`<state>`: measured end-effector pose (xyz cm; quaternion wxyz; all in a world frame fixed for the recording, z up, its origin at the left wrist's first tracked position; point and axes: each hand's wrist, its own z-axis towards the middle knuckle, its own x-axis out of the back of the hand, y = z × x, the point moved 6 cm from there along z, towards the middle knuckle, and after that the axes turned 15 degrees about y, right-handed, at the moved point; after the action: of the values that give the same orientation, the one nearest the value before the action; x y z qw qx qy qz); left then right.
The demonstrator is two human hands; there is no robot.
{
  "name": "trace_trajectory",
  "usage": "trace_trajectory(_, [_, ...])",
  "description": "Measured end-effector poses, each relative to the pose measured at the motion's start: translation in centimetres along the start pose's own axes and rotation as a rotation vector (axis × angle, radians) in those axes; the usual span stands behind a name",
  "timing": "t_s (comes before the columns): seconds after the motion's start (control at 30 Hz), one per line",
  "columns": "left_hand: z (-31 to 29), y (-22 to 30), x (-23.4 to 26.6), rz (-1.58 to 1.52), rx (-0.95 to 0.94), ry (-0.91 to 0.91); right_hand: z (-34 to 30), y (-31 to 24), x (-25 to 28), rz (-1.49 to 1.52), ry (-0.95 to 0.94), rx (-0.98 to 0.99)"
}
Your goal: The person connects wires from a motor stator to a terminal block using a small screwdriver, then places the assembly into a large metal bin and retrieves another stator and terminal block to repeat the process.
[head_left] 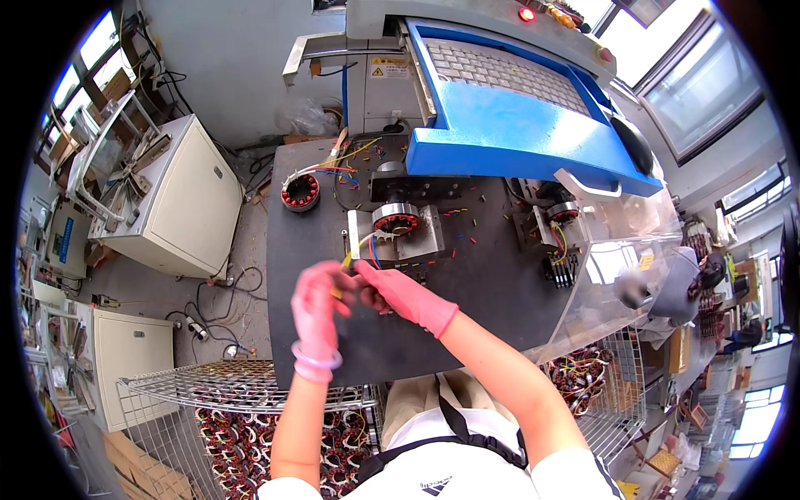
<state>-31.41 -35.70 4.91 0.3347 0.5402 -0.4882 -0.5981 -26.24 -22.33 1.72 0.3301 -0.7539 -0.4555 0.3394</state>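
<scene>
A motor stator [396, 220] with red windings sits on a metal fixture [427, 233] on the dark table. Its coloured wires [374, 250] run toward me, beside an upright white strip [353, 233]. My right hand [404, 296], in a pink glove, has its fingertips pinched at the wire ends. My left hand [317, 302], also gloved in pink with a pale ring at the wrist, is close against the right fingertips. Its fingers are curled and slightly blurred; a small yellow bit shows between them. What exactly it grips is hidden.
Another stator [300, 193] with loose wires lies at the table's far left. A third stator [562, 210] is mounted at right, near a clear guard [612, 267]. A blue machine housing [508, 125] overhangs the back. Small coloured sleeves dot the table. Wire baskets [158, 392] of stators flank me.
</scene>
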Motion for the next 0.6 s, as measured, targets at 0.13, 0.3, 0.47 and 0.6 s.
trace_trajectory(0.13, [-5.3, 0.5, -1.5, 0.343, -0.325, -0.212, 0.8, -0.8, -0.4, -0.112, -0.016, 0.077])
trace_trajectory(0.3, [-7.6, -3.9, -0.6, 0.995, -0.438, -0.223, 0.5, -1.4, 3.5, -0.491, 0.237, 0.295])
trace_trajectory(0.47, [-8.2, -9.0, -0.3, 1.405, -0.462, -0.352, 0.9, -0.3, 4.3, -0.672, 0.308, 0.508])
trace_trajectory(0.6, [-8.2, -9.8, -0.1, 1.381, -0.491, -0.326, 1.2, 0.0, 4.0, -0.744, 0.312, 0.609])
